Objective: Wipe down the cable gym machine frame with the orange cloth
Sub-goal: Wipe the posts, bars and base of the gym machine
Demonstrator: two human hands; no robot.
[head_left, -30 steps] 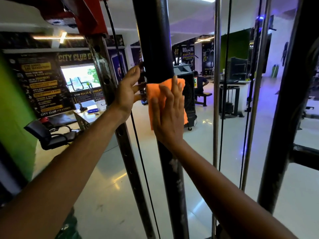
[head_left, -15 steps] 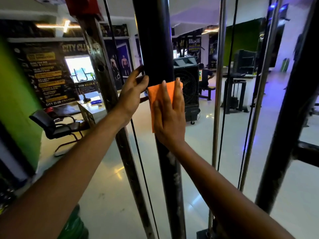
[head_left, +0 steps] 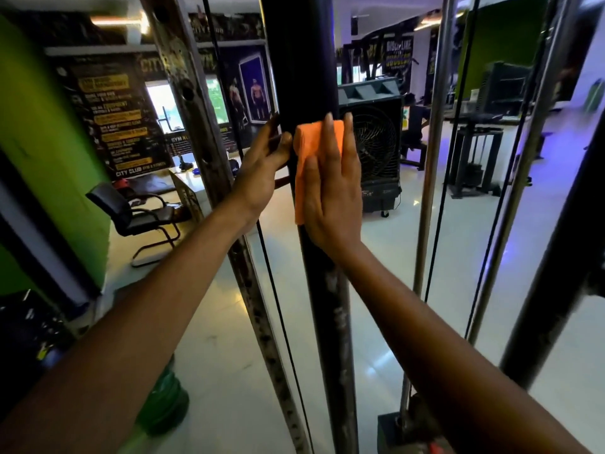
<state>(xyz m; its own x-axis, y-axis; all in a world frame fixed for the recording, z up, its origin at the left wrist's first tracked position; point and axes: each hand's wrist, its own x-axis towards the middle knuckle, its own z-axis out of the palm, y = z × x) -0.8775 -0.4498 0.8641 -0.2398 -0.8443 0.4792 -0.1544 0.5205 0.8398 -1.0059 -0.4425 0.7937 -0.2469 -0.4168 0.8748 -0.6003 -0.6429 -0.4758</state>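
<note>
The cable machine's thick black upright post runs through the middle of the head view. A folded orange cloth lies flat against it at chest height. My right hand presses the cloth onto the post with straight fingers pointing up. My left hand reaches round the post's left side, its fingers curled about the edge beside the cloth. Scuffed paint shows on the post below my right wrist.
A drilled, worn steel upright and a black cable stand just left of the post. Chrome guide rods and another black frame member stand to the right. An air cooler, an office chair and a glossy floor lie beyond.
My right hand and the cloth have slid a little down the post. My left hand has stayed at the post's left edge. The camera has tilted downward.
</note>
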